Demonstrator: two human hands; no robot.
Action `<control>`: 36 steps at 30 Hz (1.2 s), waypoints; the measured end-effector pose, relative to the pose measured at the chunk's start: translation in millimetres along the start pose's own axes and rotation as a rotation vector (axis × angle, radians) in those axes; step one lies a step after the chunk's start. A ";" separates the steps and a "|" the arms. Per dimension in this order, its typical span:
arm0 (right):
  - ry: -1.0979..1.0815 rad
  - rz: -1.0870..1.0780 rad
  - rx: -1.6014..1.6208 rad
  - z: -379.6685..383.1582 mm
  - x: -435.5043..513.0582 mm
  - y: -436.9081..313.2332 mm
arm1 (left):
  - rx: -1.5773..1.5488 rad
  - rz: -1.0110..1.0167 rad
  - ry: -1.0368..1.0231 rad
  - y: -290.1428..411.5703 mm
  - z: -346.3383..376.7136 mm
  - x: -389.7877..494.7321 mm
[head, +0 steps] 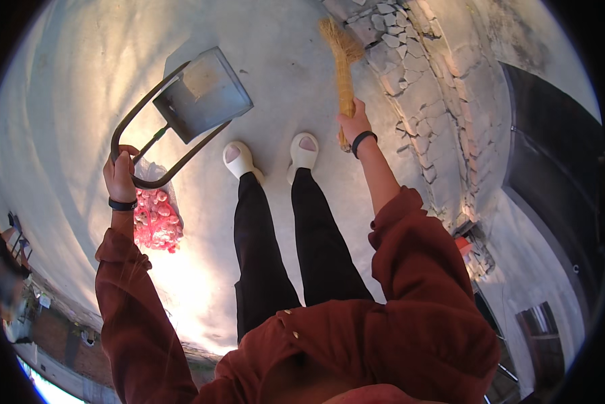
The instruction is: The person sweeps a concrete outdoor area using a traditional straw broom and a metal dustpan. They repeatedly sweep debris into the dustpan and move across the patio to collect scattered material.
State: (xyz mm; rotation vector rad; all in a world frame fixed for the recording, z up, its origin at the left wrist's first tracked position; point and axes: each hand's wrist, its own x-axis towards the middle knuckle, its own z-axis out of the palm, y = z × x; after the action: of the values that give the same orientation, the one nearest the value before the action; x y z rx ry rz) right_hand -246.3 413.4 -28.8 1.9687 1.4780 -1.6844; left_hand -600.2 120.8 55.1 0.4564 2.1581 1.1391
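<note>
My left hand grips the bend of the dark looped handle of a metal dustpan. The pan lies ahead and to the left of my feet, with a tan patch on its inner face; whether it touches the floor I cannot tell. In my right hand is a straw hand broom, held near the butt of its bound handle. Its frayed bristles point away from me, towards a strip of broken paving. Below my left hand, a red net bag of roundish pale-pink items, perhaps garlic or onions, rests on the floor.
Cracked stone edging with loose chips runs along the right side. Beyond it is a large dark door or panel. My pale slip-on shoes stand on the concrete floor. Clutter lies at the far left rim.
</note>
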 end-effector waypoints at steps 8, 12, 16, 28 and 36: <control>0.062 0.032 0.133 -21.7 -11.0 48.9 | 0.028 0.019 -0.005 5.2 4.0 -2.8; 0.041 0.020 -0.002 -10.2 -10.4 37.5 | 0.041 0.030 0.008 6.7 2.6 -3.6; -0.066 0.063 -0.220 -4.2 2.6 19.0 | 0.021 0.025 0.008 6.7 5.2 -2.9; -0.003 0.015 0.185 -13.7 0.5 30.3 | -0.006 -0.013 0.020 3.2 3.7 -5.3; -0.009 0.030 0.172 6.7 10.6 16.2 | -0.003 -0.028 0.025 6.4 2.9 -6.3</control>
State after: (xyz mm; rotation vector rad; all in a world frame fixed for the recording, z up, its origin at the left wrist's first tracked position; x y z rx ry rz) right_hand -240.1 406.9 -47.2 2.0529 1.3345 -1.8615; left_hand -593.6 122.5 61.6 0.4108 2.1775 1.1385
